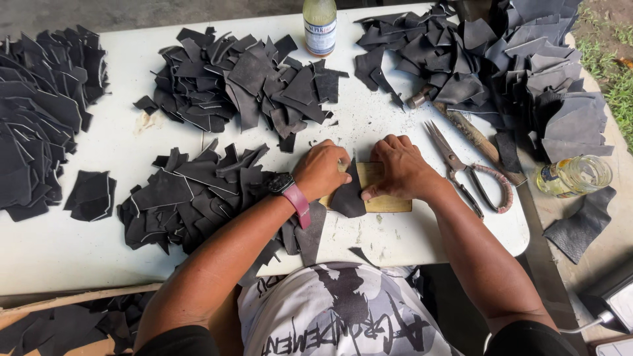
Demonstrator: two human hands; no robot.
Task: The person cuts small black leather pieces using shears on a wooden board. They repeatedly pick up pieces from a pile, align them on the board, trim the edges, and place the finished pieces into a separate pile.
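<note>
My left hand (322, 169) and my right hand (399, 167) press together on a small dark leather piece (347, 196). The piece lies over a tan wooden block (390, 203) near the front edge of the white table (99, 247). Both hands curl their fingers down onto the leather, thumbs toward each other. A dark watch with a pink strap (291, 191) sits on my left wrist. Right beside my left forearm lies a heap of dark leather scraps (191, 198).
More leather piles lie at the far left (39, 112), back middle (244, 82) and back right (521, 66). Scissors with wrapped handles (468, 170) and a wooden-handled tool (461, 125) lie right of my hands. A bottle (320, 26) stands at the back; a glass jar (573, 177) lies right.
</note>
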